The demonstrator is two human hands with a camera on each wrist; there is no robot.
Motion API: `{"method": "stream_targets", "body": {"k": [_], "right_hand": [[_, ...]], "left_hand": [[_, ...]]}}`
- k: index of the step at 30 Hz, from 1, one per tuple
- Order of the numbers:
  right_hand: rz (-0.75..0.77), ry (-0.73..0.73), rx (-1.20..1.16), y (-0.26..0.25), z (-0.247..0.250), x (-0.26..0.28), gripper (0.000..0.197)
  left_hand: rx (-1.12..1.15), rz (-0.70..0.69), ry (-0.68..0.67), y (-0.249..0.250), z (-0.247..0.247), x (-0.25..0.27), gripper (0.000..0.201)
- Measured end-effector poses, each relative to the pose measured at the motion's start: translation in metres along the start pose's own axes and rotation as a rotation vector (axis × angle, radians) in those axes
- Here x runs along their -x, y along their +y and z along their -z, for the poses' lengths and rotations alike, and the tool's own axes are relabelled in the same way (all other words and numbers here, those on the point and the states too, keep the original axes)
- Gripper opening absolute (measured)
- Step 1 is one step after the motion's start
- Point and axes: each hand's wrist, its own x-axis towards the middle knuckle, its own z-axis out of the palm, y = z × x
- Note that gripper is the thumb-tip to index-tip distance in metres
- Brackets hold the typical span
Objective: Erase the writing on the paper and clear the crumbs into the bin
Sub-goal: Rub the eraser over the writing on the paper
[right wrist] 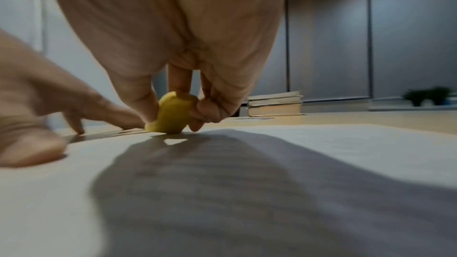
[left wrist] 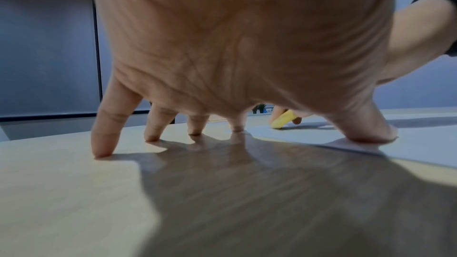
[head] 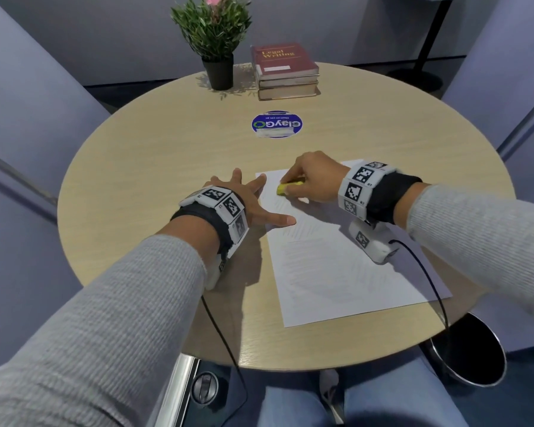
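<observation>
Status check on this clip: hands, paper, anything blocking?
Left hand spread, thumb pinning paper. Right hand pinching yellow eraser on sheet's top. Bin beside table. Nothing blocking.

Top book (head: pixel 282 59): "Legal Writing". Table sticker (head: pixel 276 124): "clayGO".

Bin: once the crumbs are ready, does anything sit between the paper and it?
Nothing visible does. The bin stands below the table edge, just past the paper's near right corner. Only a wrist cable crosses that corner.
</observation>
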Motion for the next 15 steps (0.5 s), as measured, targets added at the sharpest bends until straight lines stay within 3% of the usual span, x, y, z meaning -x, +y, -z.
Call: {"method": "stream_targets", "body": {"k": [3, 7, 11, 15], "right_hand": [[-0.09, 0.097, 0.025, 0.0076, 0.0039, -0.0023, 0.03], [0.019, -0.017, -0.023, 0.0, 0.0024, 0.0059, 0.028], [-0.055, 0.084, 0.018, 0.0058, 0.0032, -0.0027, 0.031], [0.021, 0.006, 0.005, -0.0006, -0.0017, 0.0013, 0.029]], "left_hand": [[0.011, 0.005, -0.01, 0.001, 0.0004, 0.0013, 0.122], [0.004, -0.003, -0.014, 0.0, 0.0001, -0.0011, 0.124], [-0.002, 0.0, -0.009, 0.001, -0.0003, 0.0002, 0.124], [-0.001, -0.008, -0.006, -0.0003, -0.0007, -0.0015, 0.123]]}}
